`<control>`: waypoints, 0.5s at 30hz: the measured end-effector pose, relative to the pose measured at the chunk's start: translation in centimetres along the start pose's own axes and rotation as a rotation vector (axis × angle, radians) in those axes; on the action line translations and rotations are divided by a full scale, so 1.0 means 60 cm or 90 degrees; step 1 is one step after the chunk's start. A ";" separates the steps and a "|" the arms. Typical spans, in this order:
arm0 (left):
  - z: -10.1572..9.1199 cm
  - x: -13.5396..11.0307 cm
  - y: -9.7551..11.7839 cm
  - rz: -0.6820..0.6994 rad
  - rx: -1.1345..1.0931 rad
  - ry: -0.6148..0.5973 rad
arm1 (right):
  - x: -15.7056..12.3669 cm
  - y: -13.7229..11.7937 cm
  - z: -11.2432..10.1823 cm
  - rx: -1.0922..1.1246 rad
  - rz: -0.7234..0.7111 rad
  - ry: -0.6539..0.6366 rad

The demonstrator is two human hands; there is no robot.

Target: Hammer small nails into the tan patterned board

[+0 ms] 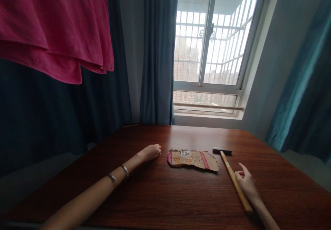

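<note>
My left hand (152, 152) rests closed on the table, to the left of a thin, irregular patterned board (192, 161). A small dark tip that looks like a nail (160, 153) pokes out from its fingers. The board is tan with dark specks and two pink bands, and its edges are ragged. Several dark nails (185, 152) stand upright near its back edge. To the right lies a hammer (234, 178) with a dark head and a long wooden handle. Beside that handle is my right hand (247, 181), its index finger stretched out and holding nothing.
Everything lies on a brown wooden table (144, 195). Behind it is a sliding window (207, 50) with bars outside. Dark blue curtains (159, 57) hang on both sides, and a pink cloth (59, 30) hangs at the upper left.
</note>
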State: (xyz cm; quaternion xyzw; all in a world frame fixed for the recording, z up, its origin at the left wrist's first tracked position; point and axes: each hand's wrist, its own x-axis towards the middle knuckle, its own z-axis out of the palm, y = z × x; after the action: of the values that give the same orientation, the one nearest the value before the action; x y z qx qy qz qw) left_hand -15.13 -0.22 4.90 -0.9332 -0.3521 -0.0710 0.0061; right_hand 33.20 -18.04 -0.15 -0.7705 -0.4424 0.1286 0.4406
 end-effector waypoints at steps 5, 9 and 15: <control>0.016 0.010 -0.007 0.010 0.038 0.004 | -0.004 0.004 -0.002 0.003 -0.007 -0.001; 0.025 0.015 -0.014 0.018 0.037 0.010 | -0.009 0.001 -0.003 0.009 -0.006 0.007; 0.013 0.010 -0.003 0.039 0.064 0.002 | -0.010 0.002 -0.003 0.016 -0.009 -0.006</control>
State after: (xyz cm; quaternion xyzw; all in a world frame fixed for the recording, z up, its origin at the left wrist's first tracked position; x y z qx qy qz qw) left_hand -14.73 0.36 4.22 -0.9421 -0.3262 -0.0541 0.0559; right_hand 33.01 -18.65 -0.24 -0.7609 -0.4485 0.1347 0.4492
